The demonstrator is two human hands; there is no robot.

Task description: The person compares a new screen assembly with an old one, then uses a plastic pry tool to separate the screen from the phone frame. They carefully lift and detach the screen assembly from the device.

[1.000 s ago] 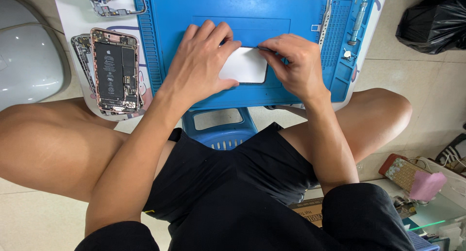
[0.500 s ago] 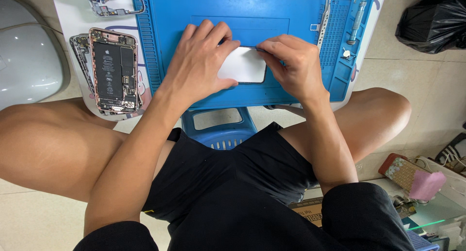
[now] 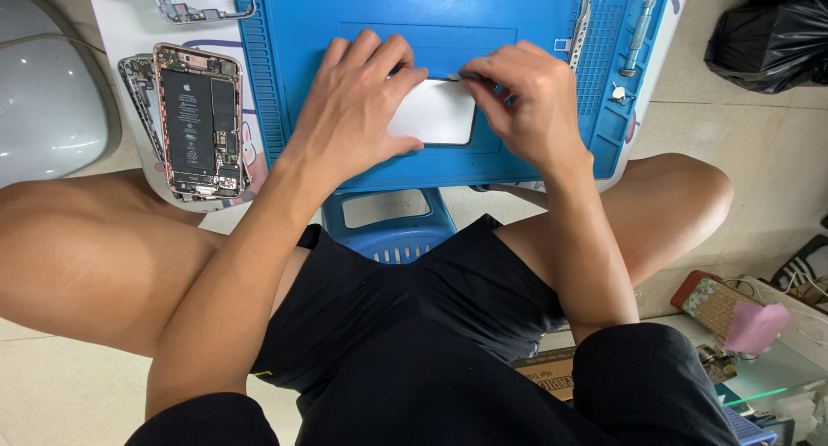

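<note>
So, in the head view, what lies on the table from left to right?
White dome → opened phone → left hand → white panel → right hand → tweezers → screwdriver.

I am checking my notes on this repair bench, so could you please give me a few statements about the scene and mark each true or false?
1. The left hand presses flat on a white rectangular panel. True.
2. The panel lies on a red mat. False: the mat is blue.
3. The right hand works at the panel's far edge. True.
4. The opened phone lies under the right hand. False: it lies untouched, left of the mat.
5. A black bag sits on the floor at upper right. True.
</note>
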